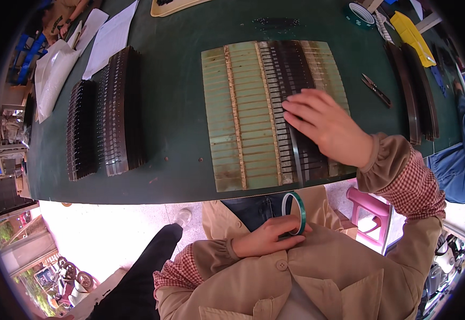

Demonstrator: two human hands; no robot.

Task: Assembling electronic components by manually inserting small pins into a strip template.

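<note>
My left hand (269,238) is closed on a roll of green tape (303,214), held upright in front of my body just below the table edge. My right hand (323,125) lies with its fingers stretched out over a row of dark narrow strips (291,69) on a pale green slotted board (219,106). Under and beside those fingers, a shiny greyish band (297,160) runs down across the strips toward the board's near edge. Part of the row is hidden by the right hand. Light raised bars (232,106) cross the board lengthwise.
Two stacks of dark strips (116,112) stand on the green table (174,101) at the left, with more dark strips (411,96) at the right. Small scissors or snips (376,90) lie right of the board. Another tape roll (360,16) and a yellow bin (411,37) are farther back.
</note>
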